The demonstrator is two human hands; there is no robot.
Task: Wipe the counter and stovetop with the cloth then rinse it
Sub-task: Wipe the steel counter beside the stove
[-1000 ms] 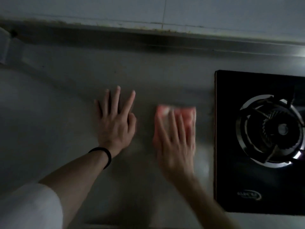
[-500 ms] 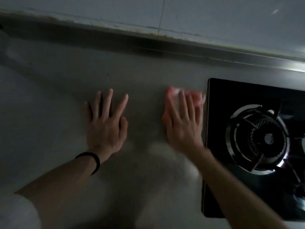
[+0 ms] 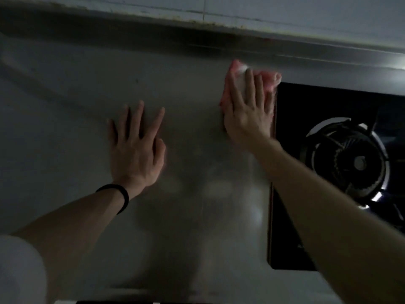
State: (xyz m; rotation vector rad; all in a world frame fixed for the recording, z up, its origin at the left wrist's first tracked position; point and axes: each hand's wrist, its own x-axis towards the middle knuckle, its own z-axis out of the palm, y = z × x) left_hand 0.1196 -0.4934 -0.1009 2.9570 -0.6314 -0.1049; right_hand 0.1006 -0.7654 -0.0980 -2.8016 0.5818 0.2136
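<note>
Both hands are being held flat on the steel counter (image 3: 65, 119). The right hand (image 3: 247, 115) is being pressed, fingers straight and close together, onto the pink cloth (image 3: 270, 81), which is being pinned against the counter under the palm. The cloth is being bunched at its far edge, with pink folds showing past the fingertips and along the thumb side. It is being held just beside the left rim of the stovetop (image 3: 306, 102), near that rim's far corner, and close to the raised steel ledge (image 3: 131, 40) at the back of the counter. Whether cloth and rim are touching cannot be told in the dim light.

The left hand (image 3: 138, 156) is being rested palm down on bare steel, fingers straight and spread, holding nothing, apart from the cloth. A black band (image 3: 122, 199) is being worn on the left wrist, and a white sleeve (image 3: 17, 270) is being shown at the lower left. A round burner (image 3: 359, 163) on the black stovetop is being lit by a glint. A pale tiled wall (image 3: 285, 9) is being shown above the ledge.
</note>
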